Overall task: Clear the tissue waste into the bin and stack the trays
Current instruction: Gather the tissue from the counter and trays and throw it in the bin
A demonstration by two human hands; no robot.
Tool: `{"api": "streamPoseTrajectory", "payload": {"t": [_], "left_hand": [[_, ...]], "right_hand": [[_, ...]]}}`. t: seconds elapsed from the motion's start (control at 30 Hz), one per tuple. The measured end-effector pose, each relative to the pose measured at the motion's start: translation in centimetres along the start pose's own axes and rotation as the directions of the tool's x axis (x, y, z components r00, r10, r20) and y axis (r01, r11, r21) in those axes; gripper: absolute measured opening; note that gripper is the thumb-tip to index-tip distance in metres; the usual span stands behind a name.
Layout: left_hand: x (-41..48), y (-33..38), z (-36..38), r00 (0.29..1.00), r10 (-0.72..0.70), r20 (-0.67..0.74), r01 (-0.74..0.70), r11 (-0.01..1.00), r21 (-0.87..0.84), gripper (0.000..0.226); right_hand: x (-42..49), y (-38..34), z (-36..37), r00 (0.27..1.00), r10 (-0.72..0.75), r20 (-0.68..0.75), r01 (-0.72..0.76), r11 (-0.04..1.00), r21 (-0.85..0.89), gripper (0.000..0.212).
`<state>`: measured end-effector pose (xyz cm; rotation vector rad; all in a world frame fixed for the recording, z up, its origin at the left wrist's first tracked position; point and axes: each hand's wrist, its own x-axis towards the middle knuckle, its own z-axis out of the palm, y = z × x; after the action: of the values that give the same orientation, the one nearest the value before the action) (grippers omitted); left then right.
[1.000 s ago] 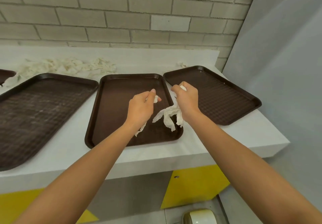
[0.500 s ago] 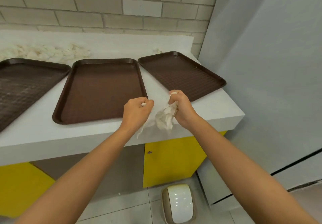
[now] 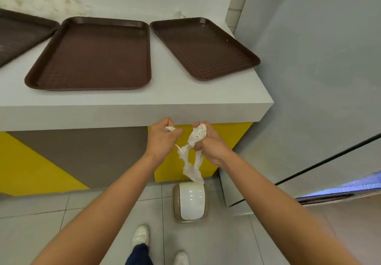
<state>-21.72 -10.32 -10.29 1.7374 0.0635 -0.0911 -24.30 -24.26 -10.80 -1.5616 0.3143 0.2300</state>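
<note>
My left hand point(image 3: 161, 138) is closed on a small wad of white tissue point(image 3: 170, 129). My right hand point(image 3: 211, 144) grips a bigger crumpled tissue point(image 3: 192, 157) whose torn strips hang down. Both hands are in front of the counter's front face, below its edge and above the floor. A white swing-lid bin point(image 3: 191, 201) stands on the floor right under the dangling strips. On the counter lie brown trays: a middle tray point(image 3: 92, 54), a right tray point(image 3: 204, 48), and part of a left tray point(image 3: 16, 35). More tissue waste point(image 3: 47, 2) lies along the back of the counter.
The white counter point(image 3: 185, 97) ends at a corner on the right, next to a grey wall panel point(image 3: 319, 79). Yellow and brown cabinet fronts point(image 3: 82, 157) sit under it. My white shoes point(image 3: 141, 237) stand on the tiled floor left of the bin.
Both hands carried the tissue off the middle tray, over the counter edge and down toward the bin. The view tilted downward, bringing the bin and floor into sight.
</note>
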Motion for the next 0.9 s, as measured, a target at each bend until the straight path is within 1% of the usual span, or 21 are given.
{"api": "streamPoseTrajectory", "payload": {"t": [0.13,0.3,0.43,0.47,0.53,0.6,0.67,0.83,0.9], "left_hand": [[-0.8,-2.8,1.4,0.997,-0.079,0.019,0.079,0.997,-0.002,0.036],[-1.2,-6.8,2.7,0.986,-0.157,0.051,0.157,0.988,0.003,0.037],[-1.4,-10.5,3.5,0.971,-0.228,0.071,0.228,0.974,0.009,0.038],[-1.4,-11.5,3.7,0.967,-0.241,0.075,0.241,0.970,0.009,0.038],[-1.3,-13.5,4.2,0.958,-0.271,0.090,0.271,0.963,0.010,0.038],[-1.1,-15.9,4.8,0.949,-0.292,0.115,0.293,0.956,0.008,0.038],[-0.8,-18.7,5.3,0.942,-0.313,0.119,0.314,0.949,0.007,0.038],[-0.4,-26.1,6.4,0.936,-0.336,0.108,0.332,0.942,0.049,0.039],[-0.2,-28.9,6.7,0.932,-0.348,0.103,0.342,0.937,0.067,0.039]], "right_hand": [[-0.4,3.8,-0.9,0.997,0.049,-0.054,-0.052,0.998,-0.039,0.053],[0.1,8.0,-2.0,0.974,0.145,-0.175,-0.162,0.983,-0.088,0.038],[0.6,11.9,-2.6,0.938,0.240,-0.251,-0.260,0.964,-0.049,0.024],[0.7,12.9,-2.7,0.932,0.255,-0.256,-0.271,0.962,-0.029,0.023],[1.2,15.0,-2.9,0.922,0.278,-0.270,-0.294,0.955,-0.021,0.028],[2.0,17.7,-3.0,0.908,0.293,-0.299,-0.321,0.946,-0.050,0.035],[2.9,20.6,-3.1,0.888,0.306,-0.343,-0.353,0.932,-0.081,0.034],[5.1,28.6,-3.1,0.883,0.277,-0.378,-0.374,0.903,-0.212,0.012],[5.8,31.7,-3.1,0.886,0.263,-0.382,-0.372,0.895,-0.247,0.022]]}}
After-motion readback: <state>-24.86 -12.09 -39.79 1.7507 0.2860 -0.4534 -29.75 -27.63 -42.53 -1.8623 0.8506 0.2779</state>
